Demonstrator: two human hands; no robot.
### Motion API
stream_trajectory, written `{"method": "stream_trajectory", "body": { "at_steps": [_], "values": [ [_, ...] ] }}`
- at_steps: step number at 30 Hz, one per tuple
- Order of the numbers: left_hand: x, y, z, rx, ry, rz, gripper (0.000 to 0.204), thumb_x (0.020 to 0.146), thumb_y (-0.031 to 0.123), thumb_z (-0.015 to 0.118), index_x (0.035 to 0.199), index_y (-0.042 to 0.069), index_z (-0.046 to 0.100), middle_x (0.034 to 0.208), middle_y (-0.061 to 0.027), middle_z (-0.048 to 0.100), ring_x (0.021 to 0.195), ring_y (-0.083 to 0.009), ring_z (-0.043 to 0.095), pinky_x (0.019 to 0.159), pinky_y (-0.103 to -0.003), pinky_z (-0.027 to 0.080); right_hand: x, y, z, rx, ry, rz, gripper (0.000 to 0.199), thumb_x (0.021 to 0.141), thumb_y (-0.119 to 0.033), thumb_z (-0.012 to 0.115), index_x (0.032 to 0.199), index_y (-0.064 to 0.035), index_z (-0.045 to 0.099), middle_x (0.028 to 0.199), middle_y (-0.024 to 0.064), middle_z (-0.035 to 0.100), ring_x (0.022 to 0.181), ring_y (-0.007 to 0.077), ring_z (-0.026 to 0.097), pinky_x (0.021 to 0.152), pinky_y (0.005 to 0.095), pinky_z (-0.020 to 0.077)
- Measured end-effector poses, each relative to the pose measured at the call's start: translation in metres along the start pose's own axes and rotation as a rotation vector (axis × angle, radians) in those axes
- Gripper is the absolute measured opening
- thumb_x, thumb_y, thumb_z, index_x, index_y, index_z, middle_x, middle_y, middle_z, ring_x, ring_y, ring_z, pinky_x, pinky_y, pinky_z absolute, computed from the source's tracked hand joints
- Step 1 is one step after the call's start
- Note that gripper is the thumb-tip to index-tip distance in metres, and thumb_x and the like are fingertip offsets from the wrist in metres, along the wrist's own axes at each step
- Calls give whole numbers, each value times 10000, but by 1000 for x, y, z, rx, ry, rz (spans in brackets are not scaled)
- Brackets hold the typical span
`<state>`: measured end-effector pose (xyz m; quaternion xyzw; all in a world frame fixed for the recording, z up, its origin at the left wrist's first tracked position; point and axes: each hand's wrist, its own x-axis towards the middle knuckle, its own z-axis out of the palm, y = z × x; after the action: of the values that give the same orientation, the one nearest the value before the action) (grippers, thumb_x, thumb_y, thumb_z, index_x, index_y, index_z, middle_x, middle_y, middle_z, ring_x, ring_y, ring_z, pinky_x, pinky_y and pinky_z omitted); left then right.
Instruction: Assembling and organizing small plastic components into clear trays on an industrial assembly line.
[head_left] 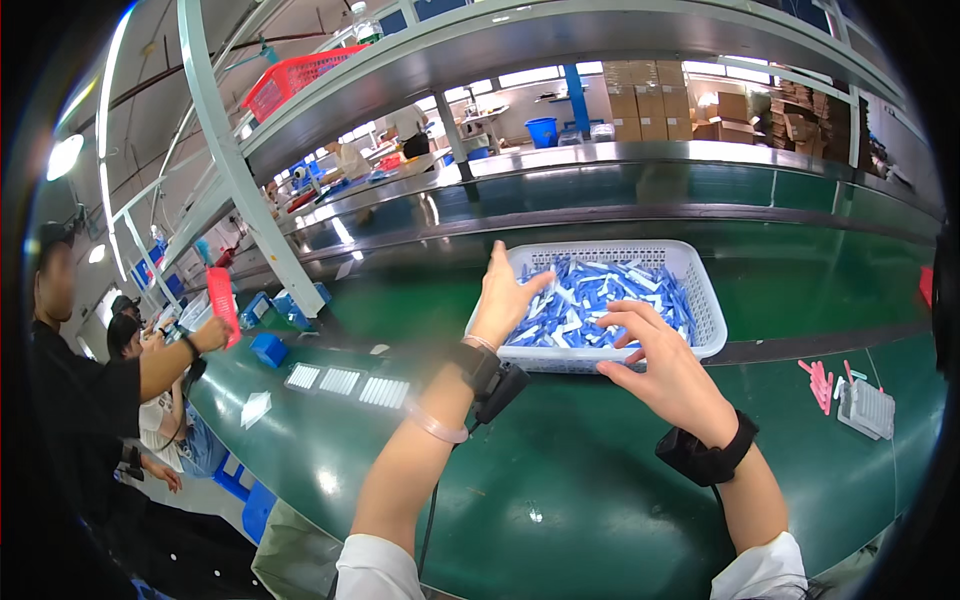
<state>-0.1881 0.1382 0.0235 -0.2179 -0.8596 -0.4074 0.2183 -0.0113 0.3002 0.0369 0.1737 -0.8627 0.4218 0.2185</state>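
Head view: at frame centre, a white perforated plastic basket [708,308] holds slim blue-and-white pieces [575,305]. Left hand [503,305] spreads wide by its left rim; right hand [672,368], loosely curled, appears unloaded. Pieces judged light, stiff, slippery; pinch mid-length.

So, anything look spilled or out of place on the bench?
Mildly: some pink pieces lie loose at uneven angles on the green bench, beside the clear case at right, while the blue pieces sit heaped inside the basket.
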Motion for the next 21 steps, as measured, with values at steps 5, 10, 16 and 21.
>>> {"method": "stream_trajectory", "body": {
  "at_steps": [5,10,16,21],
  "values": [
    [-19,34,-7,-204,9,61,781,795,324,627,1308,-86,205,1291,-264,370,1205,-298,391,979,-351,329,-2,3,-5,-249,136,-176,217,810,-113,566,1008,-30,534,876,124,582,828,277,571,744,338,464],
    [-57,101,-62,-753,-514,2,511,890,249,491,1291,-21,327,1117,-184,552,1083,-246,507,906,-337,379,-3,-35,-14,186,165,332,187,911,-132,407,1000,-41,544,498,78,547,616,230,596,881,307,391],
    [-97,131,-30,-526,-176,628,766,870,471,432,1372,-7,106,1398,-280,133,1319,-361,132,1048,-452,114,2,-17,1,633,231,-80,464,933,-228,359,1342,-58,219,1380,154,264,1228,303,333,983,372,307],
    [-130,141,8,-360,-105,736,769,852,576,283,1373,20,175,1392,-310,69,1295,-458,66,1024,-528,46,4,-2,29,1246,-3,-211,658,879,-542,288,1396,-181,99,1419,112,200,1250,330,299,1007,443,273]
  ]
}}
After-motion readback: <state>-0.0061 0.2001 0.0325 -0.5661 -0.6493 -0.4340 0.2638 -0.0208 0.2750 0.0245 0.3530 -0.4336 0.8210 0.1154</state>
